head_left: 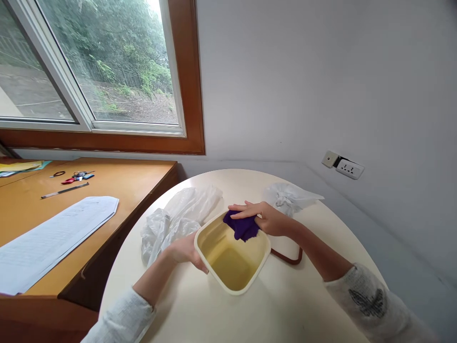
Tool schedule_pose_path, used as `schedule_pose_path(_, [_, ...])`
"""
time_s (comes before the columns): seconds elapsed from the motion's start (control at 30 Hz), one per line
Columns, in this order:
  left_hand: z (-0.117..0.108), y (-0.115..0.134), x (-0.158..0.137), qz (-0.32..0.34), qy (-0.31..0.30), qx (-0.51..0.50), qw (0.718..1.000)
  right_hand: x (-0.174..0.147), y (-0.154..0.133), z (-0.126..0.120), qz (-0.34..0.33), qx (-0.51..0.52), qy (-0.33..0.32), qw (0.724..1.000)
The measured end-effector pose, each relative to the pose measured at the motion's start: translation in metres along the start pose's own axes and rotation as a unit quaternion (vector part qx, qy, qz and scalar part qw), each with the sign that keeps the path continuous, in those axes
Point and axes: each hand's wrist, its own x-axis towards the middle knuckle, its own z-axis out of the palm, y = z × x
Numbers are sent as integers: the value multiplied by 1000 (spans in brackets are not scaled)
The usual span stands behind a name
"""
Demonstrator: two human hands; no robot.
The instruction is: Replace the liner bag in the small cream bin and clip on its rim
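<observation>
Purple cloth [244, 229], in the middle of the frame, is at the upper rim of a cream box [230, 267], clamped in the right hand's [273, 219] grip. The left hand [183, 248] has its grip closed on the box's side. Plastic bag [174, 221] lies on the surface [200, 314], left of centre.

Container [228, 269], pale yellow, tilted, opening toward viewer; left grip [187, 250] at its side. Purple cloth [244, 229], under right grip [269, 218], at far rim. Brown-rimmed item [286, 259], partly hidden. White worktop [214, 319]: crumpled translucent plastic [178, 214], left; translucent bag [285, 196], right.
</observation>
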Motion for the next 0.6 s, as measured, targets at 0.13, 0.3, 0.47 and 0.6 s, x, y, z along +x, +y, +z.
schedule_pose_path(0.13, [-2, -8, 1, 6, 14, -4, 1000, 9, 3, 6, 11, 16, 29, 999])
schedule_pose_path(0.3, [2, -7, 3, 10, 6, 3, 1000, 15, 1, 4, 42, -57, 123, 990])
schedule_pose_path(0.47, [0, -14, 6, 42, 58, -34, 997, -12, 9, -16, 240, -89, 189, 948])
schedule_pose_path(0.6, [4, -14, 19, 46, 185, -34, 981, -53, 22, -24, 334, -36, 154, 929])
